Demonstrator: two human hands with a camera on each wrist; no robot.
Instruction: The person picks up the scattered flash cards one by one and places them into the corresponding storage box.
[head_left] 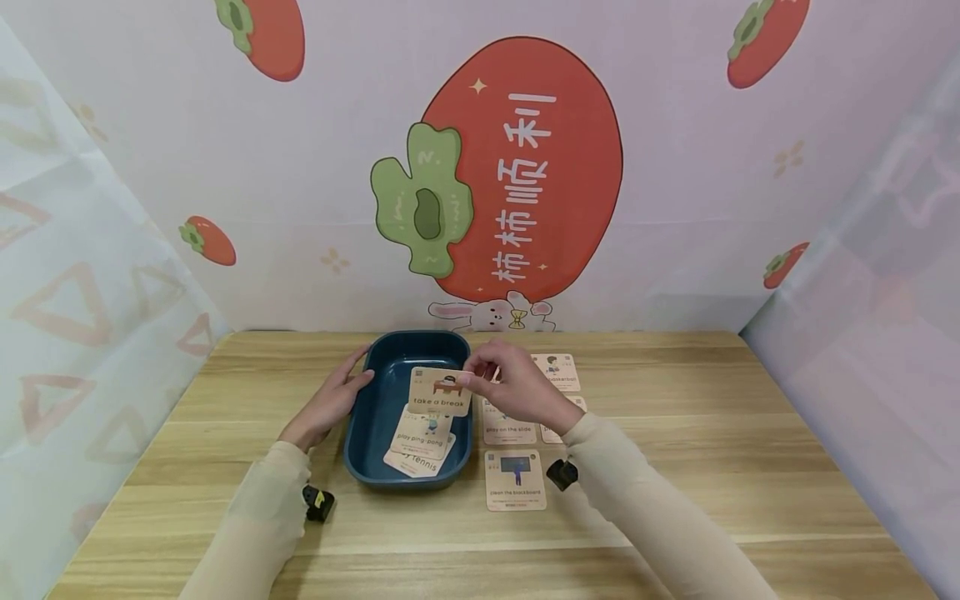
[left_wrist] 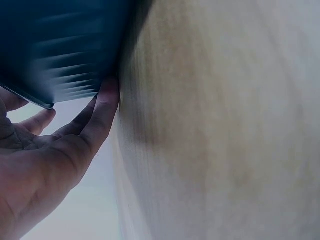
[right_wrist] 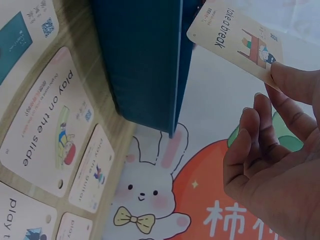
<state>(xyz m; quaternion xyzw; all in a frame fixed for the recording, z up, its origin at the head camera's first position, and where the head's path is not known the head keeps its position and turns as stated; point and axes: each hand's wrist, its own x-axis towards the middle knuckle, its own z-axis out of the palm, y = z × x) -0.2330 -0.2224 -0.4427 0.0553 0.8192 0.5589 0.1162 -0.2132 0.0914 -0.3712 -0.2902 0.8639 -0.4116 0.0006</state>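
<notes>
For this step, which I read as handling one card at the blue tray [head_left: 375,408], I'd want a light edge pinch, the card flat and slow, and enough height to pass the rim without a corner snagging. From my remote seat, I have the right hand [head_left: 517,387] pinching the "take a break" card [head_left: 438,393] between thumb and finger at its right end, the other fingers loosely bent and bearing nothing. That grip leaves the wording readable and most of the card free, though I'd guess a one-end hold lets the far end dip. The card reaches out leftward from the fingertips, over the tray's right part and overlapping the "play ping-pong" card [head_left: 422,435]; whether the two touch I can't tell. Below that, the "play tennis" card [head_left: 412,463] lies partly covered. The left hand [head_left: 330,408] rests extended along the tray's left side, which should steady it well. Beneath and beside my right wrist, more cards lie on the bench [head_left: 712,417], the "clean the blackboard" card [head_left: 516,481] nearest me, so I'd keep that sleeve raised.
</notes>
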